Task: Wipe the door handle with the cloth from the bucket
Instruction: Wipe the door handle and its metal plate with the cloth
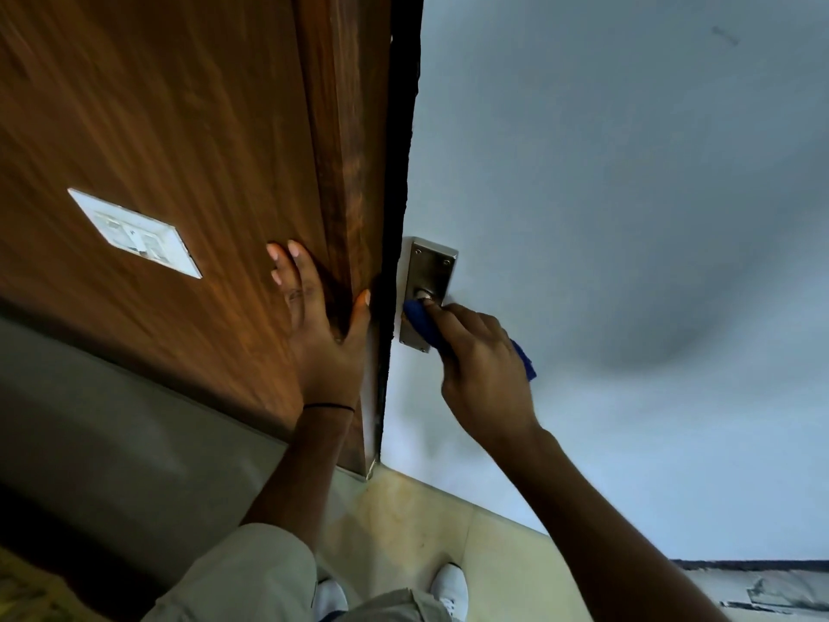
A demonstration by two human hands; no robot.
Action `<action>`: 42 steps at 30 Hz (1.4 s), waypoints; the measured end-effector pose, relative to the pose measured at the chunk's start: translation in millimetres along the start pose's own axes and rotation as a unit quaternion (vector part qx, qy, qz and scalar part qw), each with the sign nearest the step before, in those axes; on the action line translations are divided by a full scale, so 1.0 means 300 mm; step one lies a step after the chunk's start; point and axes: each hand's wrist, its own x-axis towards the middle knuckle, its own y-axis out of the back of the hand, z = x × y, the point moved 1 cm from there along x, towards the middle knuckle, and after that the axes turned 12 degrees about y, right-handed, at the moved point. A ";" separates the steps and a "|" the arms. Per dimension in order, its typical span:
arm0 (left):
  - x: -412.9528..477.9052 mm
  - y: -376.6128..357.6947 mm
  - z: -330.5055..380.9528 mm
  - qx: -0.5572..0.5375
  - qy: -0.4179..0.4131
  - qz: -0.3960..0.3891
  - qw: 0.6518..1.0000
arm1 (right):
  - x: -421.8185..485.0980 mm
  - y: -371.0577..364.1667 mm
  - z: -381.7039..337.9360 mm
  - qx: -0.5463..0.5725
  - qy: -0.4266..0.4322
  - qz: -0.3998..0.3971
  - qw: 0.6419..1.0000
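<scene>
From my remote seat I see a dark wood-grain laminate panel (179, 127) filling the upper left of the frame, smooth and streaked, with a white rectangular switch plate (134, 232) set into it. A rough black edge strip (399, 172) runs down the middle, and right of it spreads a pale grey matt door face (628, 195). Just right of the strip, at mid-frame, sits a brushed-steel rectangular handle plate (428, 271) with small screws at its top corners; the door handle (424, 294) shows only as a short round metal stub, the rest hidden.

My right hand (484, 374) is curled around a folded dark blue cloth (421, 323), pressing it against the lower half of the plate right below the stub; a corner of the fabric sticks out behind the knuckles. The forearm rises from the lower right, wrist bent.

My left hand (320, 329) lies flat and spread on the wood panel, thumb hooked over its edge, holding nothing, a thin black band (329, 406) at the wrist.

At the bottom, beige floor tiles (403, 523) and white shoes (451, 585).
</scene>
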 end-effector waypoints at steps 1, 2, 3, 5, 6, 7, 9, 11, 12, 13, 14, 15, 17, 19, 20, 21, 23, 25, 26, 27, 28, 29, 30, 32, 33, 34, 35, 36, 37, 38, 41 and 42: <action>0.001 0.001 -0.002 -0.005 0.001 -0.005 1.000 | -0.025 0.020 0.019 0.001 0.002 -0.001 1.000; 0.001 0.002 -0.001 -0.010 0.003 -0.011 1.000 | -0.048 0.041 0.035 0.001 0.000 0.002 1.000; 0.001 -0.001 0.000 -0.013 0.007 -0.014 1.000 | -0.062 0.056 0.047 -0.002 -0.005 0.008 1.000; 0.000 -0.005 0.004 -0.022 0.015 -0.021 0.999 | -0.058 0.049 0.048 -0.017 -0.010 0.012 1.000; 0.001 -0.005 0.005 -0.025 0.016 -0.024 0.999 | -0.039 0.032 0.035 -0.024 -0.009 0.009 1.000; 0.002 -0.008 0.003 -0.025 0.016 -0.024 0.999 | -0.014 0.009 0.017 -0.025 -0.008 0.006 1.000; 0.000 -0.006 0.005 -0.017 0.012 -0.018 1.000 | 0.033 -0.031 -0.024 -0.025 -0.015 0.014 0.999; -0.004 0.000 0.006 -0.015 0.005 -0.012 1.000 | 0.043 -0.041 -0.036 -0.028 -0.016 0.016 0.999; -0.007 0.005 0.008 -0.023 0.005 -0.011 1.000 | 0.030 -0.036 -0.032 -0.030 -0.006 0.008 1.000; -0.007 0.006 0.009 -0.028 0.006 -0.011 1.000 | 0.010 -0.022 -0.018 -0.029 0.007 -0.001 1.000; -0.008 0.010 0.005 -0.030 0.011 -0.017 0.999 | -0.013 -0.011 -0.002 -0.026 0.018 -0.006 0.999; -0.008 0.011 -0.002 -0.033 0.018 -0.026 0.999 | -0.032 0.004 0.013 -0.022 0.025 -0.005 0.999; -0.008 0.006 -0.001 -0.038 0.027 -0.040 0.998 | -0.047 0.021 0.033 -0.025 0.024 0.001 0.999; -0.008 0.002 0.003 -0.030 0.028 -0.039 0.998 | -0.015 -0.001 0.018 -0.031 0.021 0.003 0.999; -0.007 0.001 0.006 -0.026 0.028 -0.032 0.999 | 0.008 -0.017 0.000 -0.029 0.016 0.003 0.999; -0.005 0.000 0.007 -0.024 0.025 -0.026 0.999 | 0.027 -0.030 -0.018 -0.026 0.008 0.005 1.000; -0.003 -0.002 0.007 -0.045 0.017 -0.030 0.998 | 0.036 -0.036 -0.028 -0.024 0.004 0.005 1.000; -0.004 -0.003 0.005 -0.076 0.018 -0.045 0.996 | 0.006 -0.004 0.012 -0.012 0.020 0.004 1.000; -0.004 -0.003 0.004 -0.084 0.018 -0.049 0.995 | -0.018 0.022 0.039 0.003 0.026 0.010 1.000; -0.002 -0.002 0.003 -0.089 0.017 -0.050 0.995 | -0.042 0.050 0.063 0.026 0.023 0.018 0.999; -0.003 -0.002 0.006 -0.095 0.017 -0.050 0.994 | -0.062 0.078 0.086 0.069 0.000 0.023 0.997; -0.003 -0.002 0.007 -0.101 0.019 -0.051 0.993 | -0.076 0.098 0.106 0.137 -0.051 0.023 0.989; -0.001 -0.001 0.006 -0.105 0.021 -0.053 0.993 | -0.079 0.107 0.126 0.230 -0.121 0.025 0.965; 0.000 -0.005 0.001 -0.115 0.020 -0.056 0.992 | -0.094 0.107 0.162 0.451 -0.248 0.055 0.856; -0.001 -0.007 -0.001 -0.120 0.019 -0.059 0.991 | -0.110 0.100 0.173 0.548 -0.287 0.084 0.782; 0.000 -0.009 -0.002 -0.126 0.018 -0.062 0.990 | -0.126 0.094 0.175 0.628 -0.310 0.117 0.704; 0.000 -0.011 -0.002 -0.133 0.016 -0.066 0.989 | -0.146 0.084 0.170 0.690 -0.323 0.149 0.630; 0.000 -0.012 -0.001 -0.140 0.015 -0.069 0.988 | -0.168 0.071 0.160 0.733 -0.328 0.172 0.571; 0.001 -0.013 0.000 -0.145 0.016 -0.072 0.987 | -0.185 0.057 0.146 0.755 -0.333 0.187 0.533; 0.001 -0.013 -0.001 -0.148 0.018 -0.075 0.986 | -0.200 0.043 0.130 0.766 -0.335 0.196 0.513; 0.003 -0.017 -0.008 -0.151 0.025 -0.082 0.985 | -0.216 0.011 0.097 0.767 -0.342 0.215 0.498; 0.003 -0.019 -0.008 -0.149 0.026 -0.083 0.985 | -0.212 0.003 0.090 0.770 -0.342 0.220 0.491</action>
